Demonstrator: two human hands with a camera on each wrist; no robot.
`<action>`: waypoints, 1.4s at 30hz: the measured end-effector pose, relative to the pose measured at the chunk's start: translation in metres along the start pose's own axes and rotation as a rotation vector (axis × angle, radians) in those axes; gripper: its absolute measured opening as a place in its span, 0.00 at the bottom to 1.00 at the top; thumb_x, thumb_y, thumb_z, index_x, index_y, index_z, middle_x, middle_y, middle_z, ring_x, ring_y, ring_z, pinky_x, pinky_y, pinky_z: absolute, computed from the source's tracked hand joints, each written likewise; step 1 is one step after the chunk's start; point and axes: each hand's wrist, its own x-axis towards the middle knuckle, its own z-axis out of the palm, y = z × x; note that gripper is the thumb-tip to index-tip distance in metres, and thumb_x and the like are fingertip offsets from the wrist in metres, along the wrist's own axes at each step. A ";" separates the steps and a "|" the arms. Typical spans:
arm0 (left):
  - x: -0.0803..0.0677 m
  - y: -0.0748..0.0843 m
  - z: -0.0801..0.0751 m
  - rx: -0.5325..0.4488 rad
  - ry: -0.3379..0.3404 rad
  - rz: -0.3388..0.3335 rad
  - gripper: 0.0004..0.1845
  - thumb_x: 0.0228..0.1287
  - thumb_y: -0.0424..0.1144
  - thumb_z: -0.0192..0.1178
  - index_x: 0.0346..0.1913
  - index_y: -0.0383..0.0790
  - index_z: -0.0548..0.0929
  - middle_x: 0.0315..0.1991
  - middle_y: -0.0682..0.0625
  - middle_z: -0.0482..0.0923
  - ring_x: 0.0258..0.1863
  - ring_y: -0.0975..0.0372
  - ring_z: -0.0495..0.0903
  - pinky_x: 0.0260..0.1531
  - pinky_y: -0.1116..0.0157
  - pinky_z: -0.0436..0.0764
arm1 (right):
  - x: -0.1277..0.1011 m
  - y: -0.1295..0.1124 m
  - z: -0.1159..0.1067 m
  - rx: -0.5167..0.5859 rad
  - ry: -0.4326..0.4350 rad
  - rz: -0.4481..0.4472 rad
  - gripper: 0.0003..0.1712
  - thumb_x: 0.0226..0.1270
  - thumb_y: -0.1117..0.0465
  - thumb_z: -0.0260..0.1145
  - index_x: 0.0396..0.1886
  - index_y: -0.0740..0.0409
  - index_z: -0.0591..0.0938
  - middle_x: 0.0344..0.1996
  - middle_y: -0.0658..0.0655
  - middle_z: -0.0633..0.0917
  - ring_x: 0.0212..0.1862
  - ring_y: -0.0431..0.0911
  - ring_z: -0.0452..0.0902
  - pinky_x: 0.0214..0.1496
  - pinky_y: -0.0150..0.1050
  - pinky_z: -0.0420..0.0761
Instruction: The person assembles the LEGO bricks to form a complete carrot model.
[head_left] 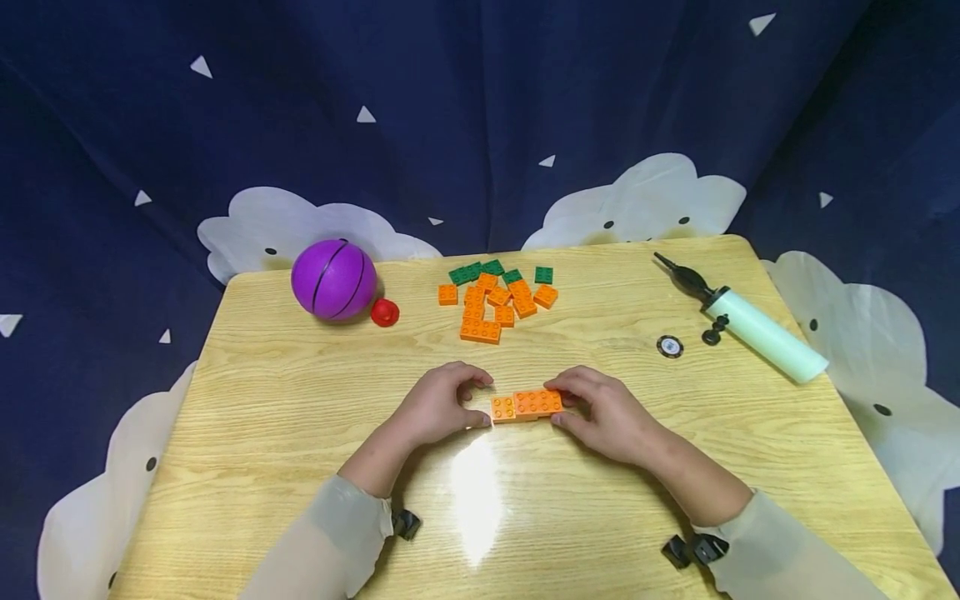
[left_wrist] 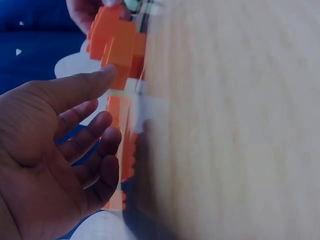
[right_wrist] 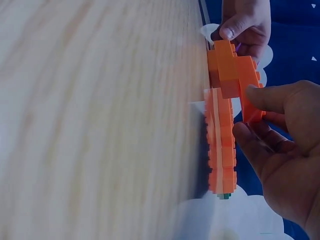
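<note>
A stepped stack of orange toy bricks [head_left: 537, 403] lies on the table between both hands. Its upper long brick [right_wrist: 248, 90] overhangs to the right. My right hand [head_left: 606, 414] pinches that brick's right end between thumb and fingers. At the stack's left end is my left hand [head_left: 444, 406], its thumb tip right at the near side of the left brick [left_wrist: 120, 62]. The other fingers of that hand are loosely bent and apart from the stack.
Farther back lie several loose orange bricks [head_left: 480, 331] and green bricks [head_left: 543, 274]. A purple ball [head_left: 334, 280] and a small red hat-shaped piece [head_left: 385, 312] sit at the back left. On the right are a hand pump [head_left: 765, 333], a round chip [head_left: 670, 347] and a small black piece [head_left: 712, 334].
</note>
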 end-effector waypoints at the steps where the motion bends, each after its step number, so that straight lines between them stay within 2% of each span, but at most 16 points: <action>1: 0.001 -0.001 -0.002 -0.002 0.002 -0.001 0.28 0.51 0.43 0.83 0.57 0.49 0.86 0.41 0.53 0.81 0.37 0.61 0.75 0.39 0.61 0.76 | 0.000 0.000 0.000 0.000 0.001 -0.001 0.25 0.64 0.60 0.78 0.60 0.56 0.85 0.55 0.50 0.84 0.52 0.44 0.83 0.53 0.43 0.84; 5: 0.007 -0.004 -0.007 0.016 0.020 0.005 0.27 0.54 0.43 0.81 0.57 0.47 0.86 0.45 0.54 0.82 0.39 0.60 0.76 0.41 0.60 0.77 | 0.001 -0.001 0.000 0.008 0.005 -0.007 0.25 0.64 0.61 0.78 0.60 0.57 0.85 0.55 0.50 0.84 0.52 0.45 0.83 0.53 0.43 0.85; 12: 0.023 -0.011 -0.015 0.053 0.122 -0.015 0.22 0.59 0.42 0.78 0.56 0.45 0.86 0.46 0.52 0.83 0.40 0.56 0.77 0.42 0.59 0.77 | 0.001 0.000 0.002 0.007 0.006 -0.003 0.24 0.64 0.62 0.78 0.60 0.56 0.85 0.54 0.50 0.84 0.49 0.44 0.83 0.50 0.41 0.85; 20: 0.039 -0.017 -0.021 0.061 0.199 -0.047 0.22 0.59 0.42 0.77 0.55 0.43 0.86 0.48 0.48 0.80 0.40 0.57 0.75 0.42 0.58 0.76 | 0.002 0.000 0.002 0.011 0.005 -0.002 0.25 0.64 0.62 0.78 0.60 0.56 0.85 0.54 0.51 0.83 0.50 0.43 0.84 0.51 0.40 0.85; 27: 0.054 -0.019 -0.023 0.045 0.223 -0.059 0.21 0.59 0.42 0.77 0.55 0.44 0.86 0.52 0.49 0.76 0.42 0.56 0.75 0.43 0.59 0.76 | 0.004 0.000 0.001 0.003 0.010 -0.014 0.24 0.64 0.62 0.78 0.59 0.56 0.85 0.54 0.50 0.84 0.50 0.43 0.83 0.51 0.40 0.85; 33: 0.064 -0.021 -0.024 0.075 0.245 -0.090 0.22 0.59 0.43 0.77 0.56 0.46 0.86 0.56 0.50 0.73 0.42 0.56 0.75 0.45 0.58 0.77 | 0.007 0.000 0.000 0.023 0.012 -0.024 0.24 0.63 0.63 0.78 0.59 0.58 0.85 0.53 0.50 0.84 0.50 0.45 0.84 0.52 0.42 0.85; 40: 0.071 -0.023 -0.022 0.120 0.235 -0.122 0.23 0.60 0.43 0.76 0.59 0.48 0.86 0.57 0.49 0.73 0.45 0.56 0.77 0.52 0.56 0.78 | 0.007 -0.001 0.001 0.019 0.002 -0.014 0.24 0.64 0.63 0.78 0.59 0.57 0.85 0.53 0.50 0.84 0.51 0.44 0.83 0.53 0.42 0.85; 42: 0.072 -0.024 -0.021 0.126 0.229 -0.132 0.23 0.60 0.43 0.76 0.59 0.48 0.86 0.57 0.49 0.73 0.45 0.56 0.77 0.51 0.56 0.79 | 0.007 -0.002 0.001 0.016 0.001 -0.012 0.24 0.63 0.62 0.78 0.59 0.57 0.85 0.53 0.50 0.84 0.51 0.44 0.83 0.53 0.43 0.85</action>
